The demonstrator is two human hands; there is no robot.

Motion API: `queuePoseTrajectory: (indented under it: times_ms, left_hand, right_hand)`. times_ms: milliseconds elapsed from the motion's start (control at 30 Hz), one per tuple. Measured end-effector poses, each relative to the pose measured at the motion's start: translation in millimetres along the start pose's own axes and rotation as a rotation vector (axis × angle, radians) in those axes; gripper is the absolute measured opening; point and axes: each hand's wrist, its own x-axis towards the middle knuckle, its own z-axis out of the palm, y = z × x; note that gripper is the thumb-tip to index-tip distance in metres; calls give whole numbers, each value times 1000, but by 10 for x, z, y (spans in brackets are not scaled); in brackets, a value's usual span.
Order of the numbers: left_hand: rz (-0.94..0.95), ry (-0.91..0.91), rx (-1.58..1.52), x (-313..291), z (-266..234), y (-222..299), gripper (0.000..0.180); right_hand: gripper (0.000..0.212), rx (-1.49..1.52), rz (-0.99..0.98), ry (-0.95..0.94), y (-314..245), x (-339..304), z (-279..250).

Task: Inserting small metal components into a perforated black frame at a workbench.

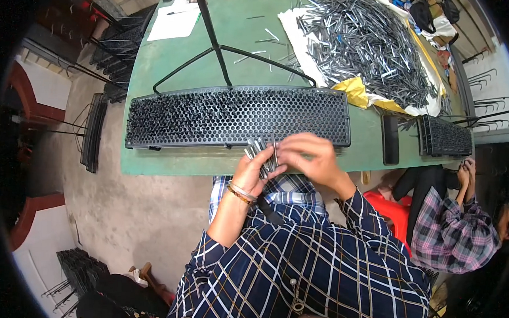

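My left hand (252, 173) is closed round a small bundle of thin metal rods (260, 149), grey and dark, held upright at the table's near edge. The fingers of my right hand (311, 157) pinch at a rod on the right side of that bundle; its thumb and fingertips come together there. Just beyond both hands, a long black rack (285, 116) with a honeycomb of round holes lies on the table. Dark pieces crowd its left part, while the holes on the right look mostly unfilled. A black hanger frame (217, 47) rises from its far side.
A large heap of similar rods (367, 47) lies on white and yellow sacking on the green table (169, 164). A black phone (390, 140) and a smaller rack (447, 136) are at the right. Another person (453, 227) sits there. Paper (172, 22) lies far left.
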Motion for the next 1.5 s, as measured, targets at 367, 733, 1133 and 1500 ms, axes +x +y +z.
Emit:
queuePoseTrajectory:
  times_ms: [367,733,1133,1500]
  left_hand:
    - [105,26,191,-25,145,-115,25]
    - [-97,-17,149,106,120,-203,29]
    - [-86,-42,149,66,65,-147,26]
    - [-98,-36,154,-5,122,-75,19]
  right_hand:
    - [14,463,723,-18,114,121,17]
    - [18,3,345,374,541,683,24]
    - [16,-452,54,228,678,656,99]
    - [15,-408,40,199,666,656,113]
